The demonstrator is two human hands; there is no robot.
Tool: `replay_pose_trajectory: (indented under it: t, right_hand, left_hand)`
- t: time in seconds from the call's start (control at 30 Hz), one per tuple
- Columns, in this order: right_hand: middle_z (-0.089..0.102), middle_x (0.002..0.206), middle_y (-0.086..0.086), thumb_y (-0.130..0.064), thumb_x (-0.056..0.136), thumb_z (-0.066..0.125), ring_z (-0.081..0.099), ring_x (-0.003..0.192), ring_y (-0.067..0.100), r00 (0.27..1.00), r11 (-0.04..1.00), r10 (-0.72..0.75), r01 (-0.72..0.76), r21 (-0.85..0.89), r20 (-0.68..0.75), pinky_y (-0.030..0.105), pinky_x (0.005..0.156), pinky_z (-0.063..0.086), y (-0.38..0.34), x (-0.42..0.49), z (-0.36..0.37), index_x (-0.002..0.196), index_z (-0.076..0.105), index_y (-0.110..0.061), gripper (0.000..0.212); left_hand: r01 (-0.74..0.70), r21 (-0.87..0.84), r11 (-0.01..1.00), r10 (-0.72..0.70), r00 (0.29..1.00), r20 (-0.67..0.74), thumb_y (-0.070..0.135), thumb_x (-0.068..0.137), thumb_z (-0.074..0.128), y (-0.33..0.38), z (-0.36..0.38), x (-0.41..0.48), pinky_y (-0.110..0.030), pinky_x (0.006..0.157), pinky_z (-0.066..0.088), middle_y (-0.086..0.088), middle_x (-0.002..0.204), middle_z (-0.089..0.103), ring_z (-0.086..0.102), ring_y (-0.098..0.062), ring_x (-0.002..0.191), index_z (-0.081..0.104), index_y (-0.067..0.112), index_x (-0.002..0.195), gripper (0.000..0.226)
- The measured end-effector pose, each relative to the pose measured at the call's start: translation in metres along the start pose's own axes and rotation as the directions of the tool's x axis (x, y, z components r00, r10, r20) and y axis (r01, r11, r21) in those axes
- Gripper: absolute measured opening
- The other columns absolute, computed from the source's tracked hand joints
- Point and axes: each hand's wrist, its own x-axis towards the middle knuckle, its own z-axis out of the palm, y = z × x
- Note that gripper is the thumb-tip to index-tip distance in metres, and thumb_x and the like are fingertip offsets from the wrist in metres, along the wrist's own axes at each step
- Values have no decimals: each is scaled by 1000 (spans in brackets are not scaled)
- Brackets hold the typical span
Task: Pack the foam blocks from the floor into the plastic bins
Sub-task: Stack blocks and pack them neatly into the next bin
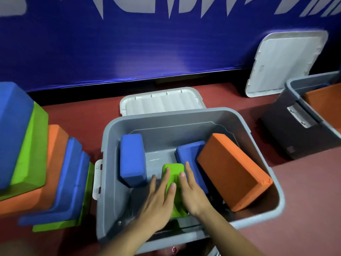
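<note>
Grey bin sitting open on the floor; heap of foam blocks waiting just beside its left wall; inside, orange block leaning at the right, blue blocks flanking a gap. Placing step in hand: green block being pressed into that gap by left hand and right hand; both grips released, fingers lying straight. Next move likely calling for seating it flat, then reaching left for the heap.

On the floor, the near bin holds four foam blocks: one left, two right, one near-centre. A lid lies behind it, stacked blocks to its left, a second bin far right.
</note>
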Motion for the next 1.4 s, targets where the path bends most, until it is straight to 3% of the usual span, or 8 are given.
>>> replay_pose_trajectory:
  t: [0.27, 0.5, 0.6, 0.73, 0.87, 1.07, 1.2, 1.4]
  right_hand:
    - [26, 166, -10, -64, 103, 20, 38, 147, 24, 1000, 999, -11, 11, 52, 3, 32, 115, 25, -31, -15, -10, 158, 1, -53, 59]
    - [39, 162, -7, -67, 99, 21, 43, 143, 18, 991, 990, -132, 131, -46, -12, 35, 118, 31, -87, -75, -18, 153, 3, -63, 57]
    - [42, 159, -7, -69, 97, 20, 44, 142, 15, 985, 985, -169, 169, -40, -12, 32, 115, 32, -112, -102, -19, 149, 1, -69, 55]
    - [39, 160, -14, -70, 97, 20, 42, 144, 15, 978, 978, -207, 207, -31, 16, 28, 104, 31, -132, -116, -3, 148, 2, -71, 54]
    - [42, 160, -8, -65, 101, 22, 44, 142, 19, 972, 970, -233, 236, -60, 41, 30, 102, 32, -129, -105, 28, 153, 1, -64, 55]
    - [47, 156, 0, -63, 103, 25, 49, 138, 22, 973, 972, -225, 227, -58, 43, 37, 112, 36, -112, -77, 54, 154, 3, -60, 56]
    - [46, 156, 3, -63, 104, 23, 49, 136, 26, 974, 967, -215, 222, -123, 67, 42, 113, 36, -94, -62, 71, 154, -2, -59, 56]
    - [37, 161, -2, -60, 105, 22, 44, 141, 22, 965, 954, -246, 258, -152, 92, 43, 116, 34, -75, -43, 90, 156, -5, -56, 58]
  left_hand:
    - [-121, -43, 992, 119, 991, -58, 82, 79, 1, 25, -25, -15, -15, 117, 7, 32, 162, -4, 5, 9, 149, -8, 57, 153, 79]
    - [-187, -101, 977, 165, 967, -193, 88, 77, 0, 40, -75, -73, -12, 105, 23, 41, 141, 25, 26, 26, 123, -1, 79, 139, 62]
    - [-245, -79, 966, 213, 934, -287, 90, 71, -1, 42, -93, -99, -15, 105, 30, 38, 135, 35, 46, 13, 120, -1, 82, 135, 64]
    - [-276, -38, 961, 240, 889, -389, 86, 78, -3, 29, -112, -119, 3, 90, 24, 32, 124, 41, 37, 25, 116, 5, 80, 137, 60]
    - [-244, -65, 967, 206, 911, -357, 83, 83, 0, 11, -118, -117, -3, 82, 27, 41, 122, 28, 32, 21, 119, 7, 76, 141, 59]
    - [-175, -33, 984, 154, 931, -332, 83, 83, -2, -25, -106, -91, -14, 103, 19, 21, 155, 24, 17, 4, 139, -7, 69, 146, 65]
    - [-20, 252, 968, 126, 903, -410, 80, 73, -30, -41, -95, -85, -33, 118, 13, 19, 157, 13, 12, -6, 145, -24, 64, 144, 73]
    - [56, 439, 897, 156, 888, -433, 54, 107, 7, -67, -80, -67, -50, 111, 21, 6, 162, 34, 31, -16, 146, 32, 33, 157, 60]
